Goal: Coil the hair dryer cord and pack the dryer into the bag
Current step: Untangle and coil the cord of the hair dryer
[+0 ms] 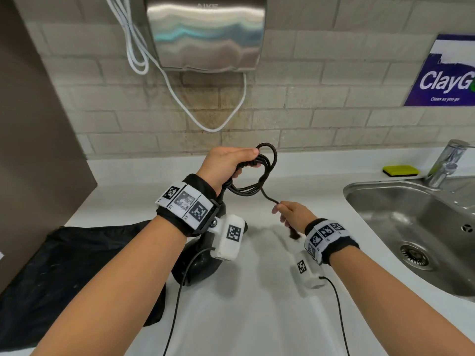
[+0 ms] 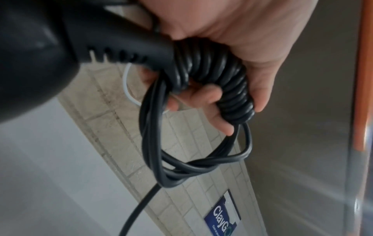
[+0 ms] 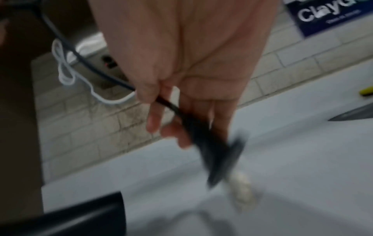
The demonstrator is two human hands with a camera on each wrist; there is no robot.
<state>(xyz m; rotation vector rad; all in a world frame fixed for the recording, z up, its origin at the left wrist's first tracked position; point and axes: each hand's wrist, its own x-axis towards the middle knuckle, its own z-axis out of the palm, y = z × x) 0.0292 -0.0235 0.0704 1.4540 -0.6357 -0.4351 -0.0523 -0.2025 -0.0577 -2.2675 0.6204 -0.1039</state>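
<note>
My left hand (image 1: pixel 228 163) grips the black hair dryer's handle together with the coiled loops of its cord (image 1: pixel 257 176); the left wrist view shows fingers (image 2: pixel 203 102) curled round the spiral section and loops (image 2: pixel 181 159). The dryer body (image 1: pixel 203 260) hangs below my left wrist, mostly hidden by the wrist camera. My right hand (image 1: pixel 288 211) pinches the free end of the cord (image 3: pixel 171 105), and the blurred plug (image 3: pixel 222 159) dangles under it. A black bag (image 1: pixel 64 273) lies flat on the counter at the left.
A steel sink (image 1: pixel 416 232) with a tap (image 1: pixel 447 160) is at the right, a yellow sponge (image 1: pixel 401 170) behind it. A metal hand dryer (image 1: pixel 205 34) with white cables (image 1: pixel 213 124) hangs on the tiled wall. The white counter (image 1: pixel 270 291) lies beneath my hands.
</note>
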